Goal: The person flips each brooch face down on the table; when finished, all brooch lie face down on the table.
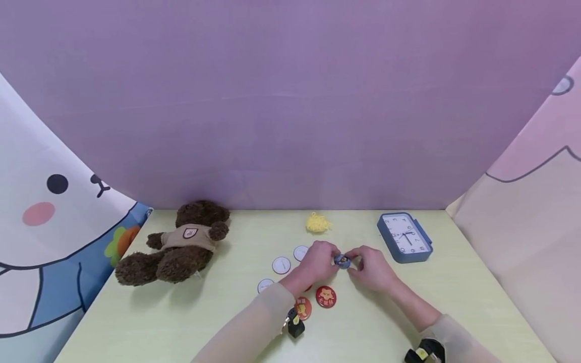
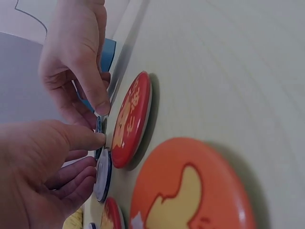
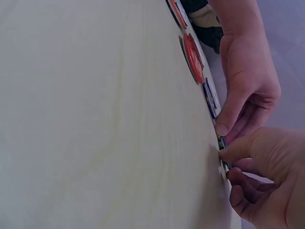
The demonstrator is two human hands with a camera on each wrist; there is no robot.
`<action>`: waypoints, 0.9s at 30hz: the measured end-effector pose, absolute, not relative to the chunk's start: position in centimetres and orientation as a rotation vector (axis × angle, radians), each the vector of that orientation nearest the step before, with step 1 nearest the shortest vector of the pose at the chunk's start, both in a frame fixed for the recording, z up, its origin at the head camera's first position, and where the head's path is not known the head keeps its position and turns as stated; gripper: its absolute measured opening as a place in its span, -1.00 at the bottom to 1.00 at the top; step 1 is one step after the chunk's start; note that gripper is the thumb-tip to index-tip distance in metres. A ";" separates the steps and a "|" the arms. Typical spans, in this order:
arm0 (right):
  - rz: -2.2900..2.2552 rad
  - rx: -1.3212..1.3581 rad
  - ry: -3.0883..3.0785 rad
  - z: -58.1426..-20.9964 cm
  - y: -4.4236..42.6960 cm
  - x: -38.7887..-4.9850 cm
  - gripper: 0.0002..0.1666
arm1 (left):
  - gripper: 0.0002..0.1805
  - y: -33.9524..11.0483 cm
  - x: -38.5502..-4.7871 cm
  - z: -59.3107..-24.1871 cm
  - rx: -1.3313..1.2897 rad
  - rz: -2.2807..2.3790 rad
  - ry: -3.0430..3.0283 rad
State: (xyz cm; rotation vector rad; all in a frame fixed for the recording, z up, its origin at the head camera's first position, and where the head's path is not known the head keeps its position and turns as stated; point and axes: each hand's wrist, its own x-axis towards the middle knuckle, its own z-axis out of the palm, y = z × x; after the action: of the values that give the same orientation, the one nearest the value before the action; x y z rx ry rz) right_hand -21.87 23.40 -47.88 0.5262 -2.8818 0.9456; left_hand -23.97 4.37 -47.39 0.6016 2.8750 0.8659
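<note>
Between both hands is a small round blue badge (image 1: 342, 260) with a picture on its face, low over the table. My left hand (image 1: 319, 263) pinches its left edge, and my right hand (image 1: 371, 268) pinches its right edge. In the left wrist view the badge (image 2: 98, 125) appears edge-on at the fingertips. A red badge (image 1: 326, 296) with yellow print lies just in front of the hands. An orange badge (image 1: 303, 308) lies beside my left wrist. White-backed discs (image 1: 281, 265) lie left of my left hand, one partly covered by it.
A brown teddy bear (image 1: 188, 242) in a beige shirt lies on the left of the table. A yellow bundle (image 1: 317, 223) sits at the back. A blue alarm clock (image 1: 405, 237) lies to the right. Printed cloth walls stand around the table.
</note>
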 end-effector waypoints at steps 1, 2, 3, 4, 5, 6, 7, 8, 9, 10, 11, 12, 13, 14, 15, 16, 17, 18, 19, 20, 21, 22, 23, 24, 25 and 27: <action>0.952 0.519 -2.879 -47.9 23.3 -21.9 -0.61 | -0.71 4.3 -24.0 -47.4 0.597 0.878 2.873; 0.960 0.509 -2.877 -48.0 23.2 -21.9 -0.62 | -0.71 4.3 -24.0 -47.5 0.598 0.885 2.873; 0.970 0.494 -2.877 -48.0 23.1 -21.9 -0.62 | -0.70 4.2 -24.0 -47.5 0.594 0.893 2.871; 0.980 0.485 -2.873 -48.1 23.0 -22.0 -0.63 | -0.69 4.1 -24.0 -47.5 0.590 0.900 2.868; 0.994 0.473 -2.869 -48.3 23.0 -22.0 -0.64 | -0.69 4.1 -24.0 -47.5 0.591 0.908 2.866; 1.008 0.470 -2.858 -48.4 23.0 -22.0 -0.66 | -0.69 4.0 -24.0 -47.6 0.599 0.914 2.865; 1.021 0.457 -2.852 -48.6 23.0 -22.1 -0.68 | -0.69 3.9 -24.0 -47.6 0.611 0.922 2.862; 1.033 0.445 -2.844 -48.7 23.1 -22.1 -0.71 | -0.70 3.8 -24.0 -47.6 0.628 0.926 2.864; 1.039 0.432 -2.833 -48.8 23.1 -22.1 -0.73 | -0.71 3.8 -24.0 -47.6 0.650 0.933 2.864; 1.046 0.421 -2.820 -48.9 23.2 -22.2 -0.76 | -0.73 3.7 -23.9 -47.6 0.673 0.950 2.863; 1.056 0.404 -2.806 -49.0 23.3 -22.2 -0.80 | -0.75 3.7 -23.9 -47.5 0.701 0.968 2.862; 1.064 0.391 -2.790 -48.9 23.4 -22.3 -0.82 | -0.78 3.6 -23.9 -47.4 0.724 0.984 2.862; 1.077 0.368 -2.781 -48.9 23.5 -22.3 -0.84 | -0.81 3.5 -23.9 -47.3 0.748 1.000 2.867; 1.089 0.356 -2.766 -48.8 23.6 -22.4 -0.86 | -0.83 3.5 -23.9 -47.1 0.767 1.015 2.875; 1.101 0.342 -2.755 -48.6 23.6 -22.4 -0.87 | -0.85 3.4 -23.9 -46.8 0.783 1.028 2.885; 1.114 0.332 -2.746 -48.4 23.7 -22.4 -0.88 | -0.86 3.3 -23.8 -46.6 0.794 1.041 2.898; 1.121 0.322 -2.740 -48.1 23.7 -22.5 -0.89 | -0.87 3.2 -23.8 -46.3 0.806 1.047 2.915; 1.126 0.317 -2.734 -47.8 23.7 -22.5 -0.90 | -0.87 3.2 -23.8 -46.1 0.817 1.058 2.931; 1.130 0.316 -2.726 -47.6 23.7 -22.5 -0.91 | -0.87 3.1 -23.7 -45.9 0.829 1.075 2.945; 1.124 0.321 -2.714 -47.3 23.7 -22.5 -0.92 | -0.87 3.1 -23.7 -45.6 0.839 1.097 2.953; 1.120 0.329 -2.701 -47.0 23.8 -22.5 -0.93 | -0.87 3.0 -23.6 -45.4 0.852 1.121 2.959; 1.118 0.342 -2.685 -46.8 23.8 -22.4 -0.93 | -0.87 3.0 -23.5 -45.2 0.863 1.155 2.959; 1.122 0.356 -2.667 -46.6 23.7 -22.3 -0.94 | -0.87 2.9 -23.5 -45.0 0.872 1.184 2.958; 1.125 0.371 -2.650 -46.4 23.7 -22.3 -0.94 | -0.86 2.9 -23.4 -44.9 0.880 1.210 2.957; 1.132 0.386 -2.633 -46.2 23.7 -22.2 -0.94 | -0.85 2.8 -23.3 -44.6 0.885 1.231 2.955; 1.151 0.408 -2.614 -45.9 23.6 -22.1 -0.94 | -0.84 2.7 -23.2 -44.3 0.894 1.250 2.956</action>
State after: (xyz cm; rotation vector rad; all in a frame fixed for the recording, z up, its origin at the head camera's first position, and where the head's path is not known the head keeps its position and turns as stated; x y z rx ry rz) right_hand -22.10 23.64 -45.87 0.4080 -2.6136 1.1509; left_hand -23.16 2.72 -44.33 0.8945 2.9564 1.2504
